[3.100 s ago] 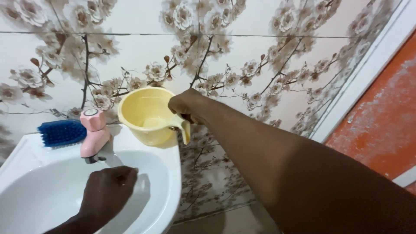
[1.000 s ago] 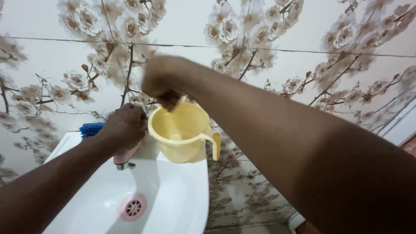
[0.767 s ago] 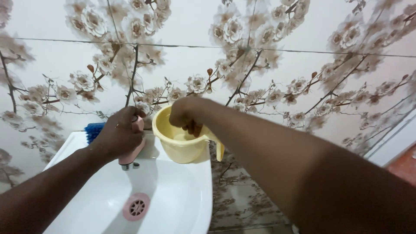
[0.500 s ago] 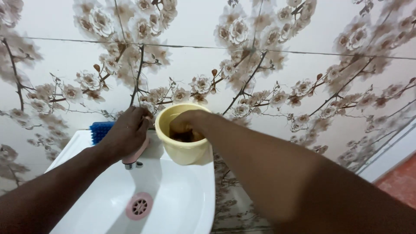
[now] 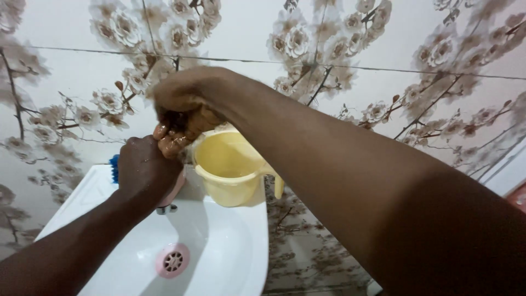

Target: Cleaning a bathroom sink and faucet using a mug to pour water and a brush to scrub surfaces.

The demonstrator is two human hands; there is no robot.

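Note:
My left hand point(image 5: 143, 170) is closed over the pink tap point(image 5: 177, 188) at the back of the white sink point(image 5: 224, 257), hiding most of it. My right hand point(image 5: 181, 112) hovers just above the left one, blurred, its wet fingers bunched and pointing down; nothing shows in them. Just right of both hands, a pale yellow plastic jug point(image 5: 233, 178) stands upright on the sink's back right corner, handle to the right. I cannot see whether it holds water.
A pink drain cover point(image 5: 172, 260) sits in the basin. A blue scrubbing brush point(image 5: 114, 168) peeks out behind my left hand. The floral tiled wall point(image 5: 329, 66) rises right behind the sink, and the sink's right edge drops to the floor.
My right hand has come up out of the yellow jug and moved left, now above my left hand. The left hand stays on the pink tap.

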